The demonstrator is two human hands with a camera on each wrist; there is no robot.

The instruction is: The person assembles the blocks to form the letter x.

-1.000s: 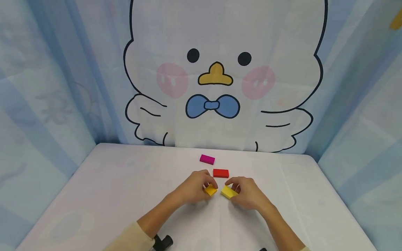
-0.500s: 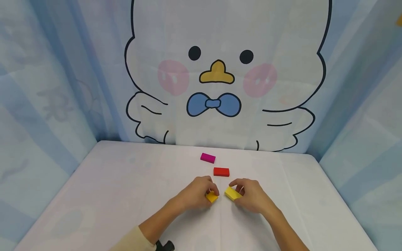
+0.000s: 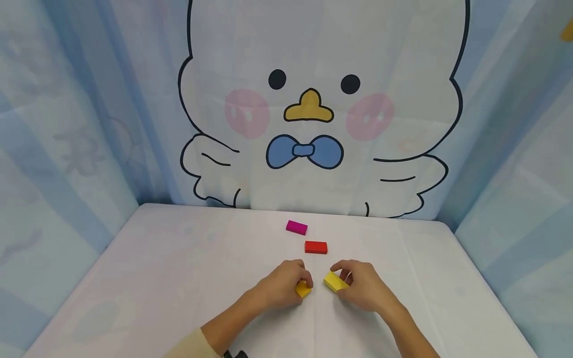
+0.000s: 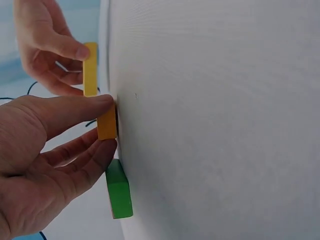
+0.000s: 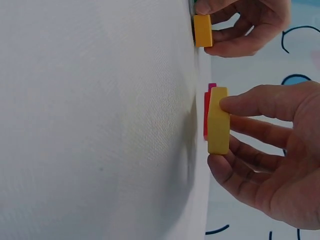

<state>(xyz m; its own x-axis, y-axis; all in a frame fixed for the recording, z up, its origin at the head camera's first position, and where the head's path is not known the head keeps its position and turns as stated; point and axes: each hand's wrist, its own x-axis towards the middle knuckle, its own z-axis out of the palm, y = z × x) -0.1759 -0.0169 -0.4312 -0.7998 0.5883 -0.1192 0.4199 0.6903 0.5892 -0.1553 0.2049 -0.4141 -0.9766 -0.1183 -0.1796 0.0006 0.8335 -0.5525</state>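
My left hand pinches an orange block between thumb and fingers, at or just over the white tabletop. A yellow block is held by its ends in my right hand, seemingly slightly raised. The two blocks are apart, with a small gap between the hands. Beyond them on the table lie a red block and, farther back, a magenta block. Near the left fingertips a green block shows in the left wrist view; in the head view the left hand hides it.
The white-covered table meets a backdrop curtain printed with a cartoon bird at its far edge. Blue patterned curtains hang at both sides. A dark strap part shows beside the left sleeve.
Both hands have drawn nearer to the person with their blocks. The right hand has also shifted right, widening the gap. The red and magenta blocks stay put.
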